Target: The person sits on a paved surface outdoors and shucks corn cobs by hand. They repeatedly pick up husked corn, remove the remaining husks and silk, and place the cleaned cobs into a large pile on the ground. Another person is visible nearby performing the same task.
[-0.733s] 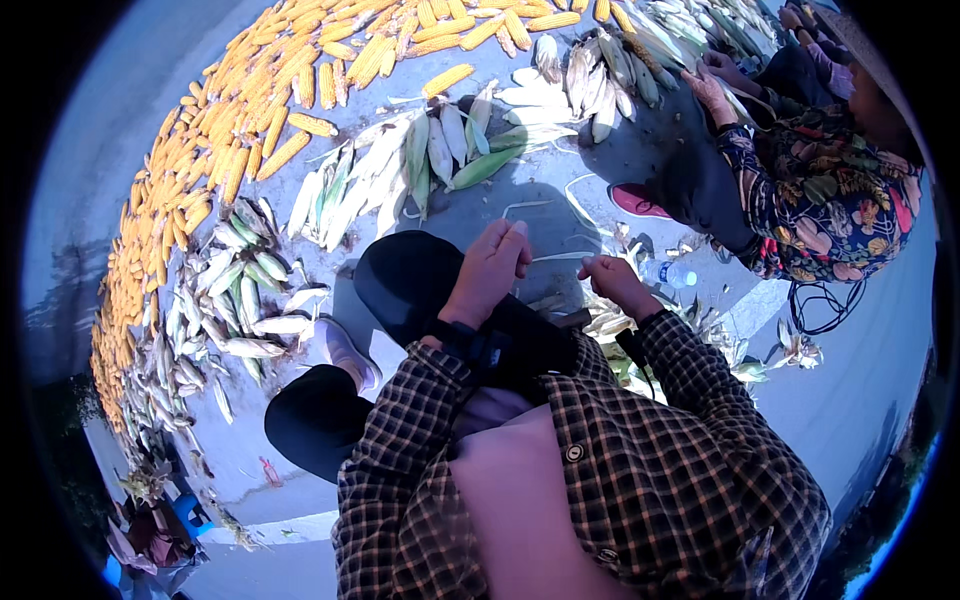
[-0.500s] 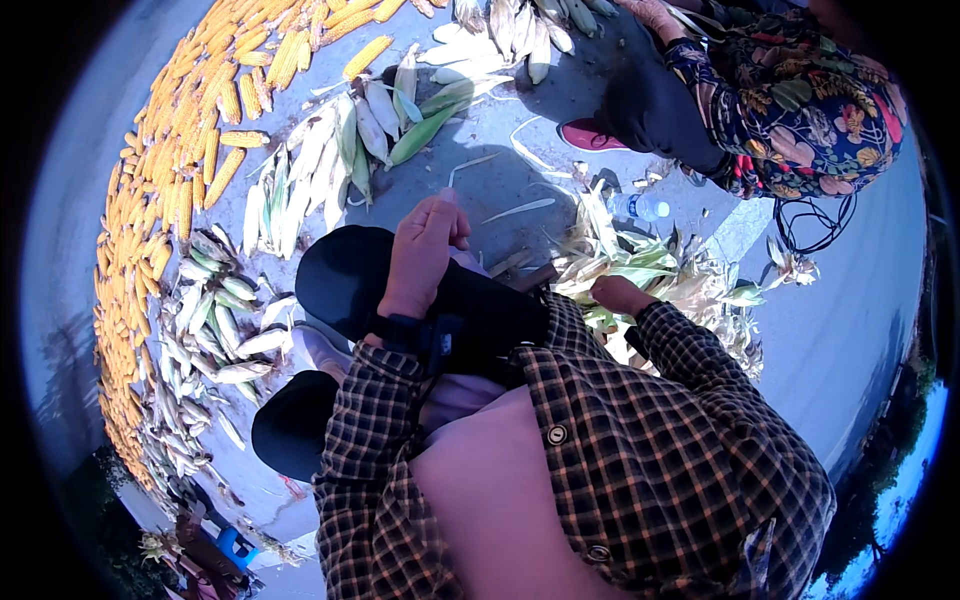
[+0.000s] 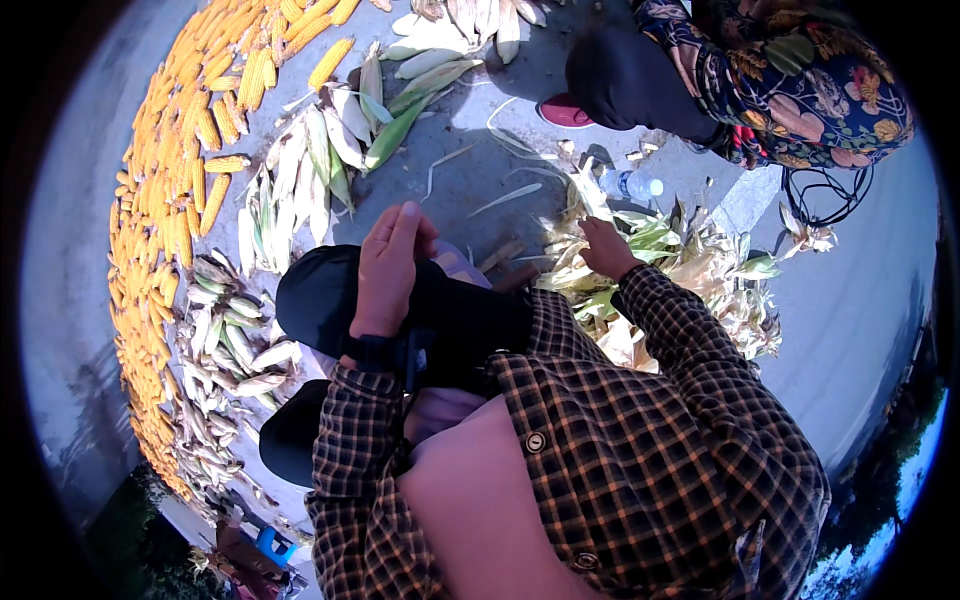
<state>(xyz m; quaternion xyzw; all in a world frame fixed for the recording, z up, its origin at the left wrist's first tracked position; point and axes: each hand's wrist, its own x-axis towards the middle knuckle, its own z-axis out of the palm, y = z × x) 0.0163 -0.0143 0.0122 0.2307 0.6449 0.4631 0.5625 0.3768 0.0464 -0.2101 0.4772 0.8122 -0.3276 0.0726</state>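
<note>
My left hand (image 3: pixel 386 275) is held above my dark-clad knee, its fingers bent in and thumb upright. What it holds, if anything, is hidden behind the fingers. Over the near-left side of a heap of loose corn husks (image 3: pixel 700 260), my right hand (image 3: pixel 606 250) is open, fingers apart and nothing visible in them. Beyond my left hand lies a bunch of unhusked corn ears (image 3: pixel 310 160), pale with some green leaves. Loose husk strips (image 3: pixel 505 198) are on the ground between that bunch and the heap.
Bare yellow cobs (image 3: pixel 165 230) spread along the left. More unhusked ears (image 3: pixel 225 340) lie beside my knees, others (image 3: pixel 450 35) at the far side. A clear plastic bottle (image 3: pixel 630 185) lies by the heap. A person in a floral top (image 3: pixel 790 80) sits far right, near a black cable coil (image 3: pixel 830 195).
My left hand has come nearer and slightly left. My right hand has moved up and away from among the husks, its fingers now apart. The view has shifted a little.
</note>
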